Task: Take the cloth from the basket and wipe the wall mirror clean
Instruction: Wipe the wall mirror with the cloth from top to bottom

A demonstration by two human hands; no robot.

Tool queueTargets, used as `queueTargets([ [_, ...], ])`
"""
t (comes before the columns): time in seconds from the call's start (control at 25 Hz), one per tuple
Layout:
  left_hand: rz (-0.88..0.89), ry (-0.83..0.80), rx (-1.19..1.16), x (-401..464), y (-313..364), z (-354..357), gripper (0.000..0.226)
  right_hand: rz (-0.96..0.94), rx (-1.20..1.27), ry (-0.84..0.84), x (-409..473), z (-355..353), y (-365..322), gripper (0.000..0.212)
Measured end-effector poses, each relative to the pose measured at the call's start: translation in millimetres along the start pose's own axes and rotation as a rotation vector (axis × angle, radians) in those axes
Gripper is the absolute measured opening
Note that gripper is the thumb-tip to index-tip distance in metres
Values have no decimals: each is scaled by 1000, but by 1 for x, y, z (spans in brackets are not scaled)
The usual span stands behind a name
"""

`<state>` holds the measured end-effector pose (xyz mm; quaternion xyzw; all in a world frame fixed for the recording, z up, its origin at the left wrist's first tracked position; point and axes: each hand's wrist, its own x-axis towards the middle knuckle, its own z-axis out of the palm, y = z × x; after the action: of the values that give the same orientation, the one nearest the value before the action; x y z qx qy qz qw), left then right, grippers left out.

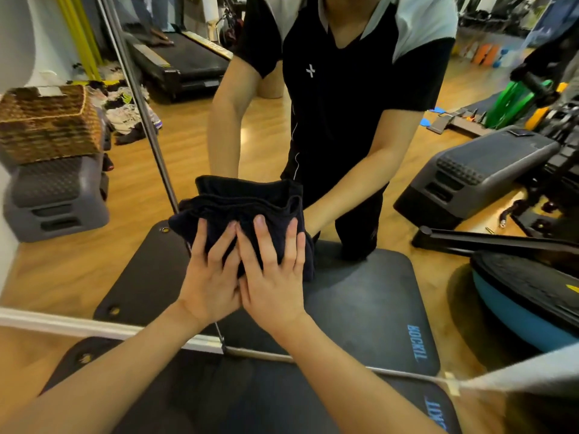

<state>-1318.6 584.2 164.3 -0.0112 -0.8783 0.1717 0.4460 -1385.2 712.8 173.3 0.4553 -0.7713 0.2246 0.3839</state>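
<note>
Hands [241, 277] press dark cloth [238, 202] on mirror [407, 214]; mat [376, 308] txt mirrored, unreadable.

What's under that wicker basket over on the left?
The wicker basket sits on a grey plastic step platform, which stands on the wooden floor. The basket's base covers the platform's top there, so anything lying between them cannot be seen.
</note>
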Motion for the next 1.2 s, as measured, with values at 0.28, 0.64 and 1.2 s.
queueTargets([
  [0.28, 62, -232, -21, 11, 120, 33, 64, 108, -5, 25, -72, -43, 90, 75],
  [0.64, -19, 11, -297, 162, 173, -10, 72, 198, 30, 174, -1, -143, 171, 61],
  [1.2, 5, 65, -193, 89, 150, 15, 59, 3, -85, 110, -43, -85, 151, 61],
])
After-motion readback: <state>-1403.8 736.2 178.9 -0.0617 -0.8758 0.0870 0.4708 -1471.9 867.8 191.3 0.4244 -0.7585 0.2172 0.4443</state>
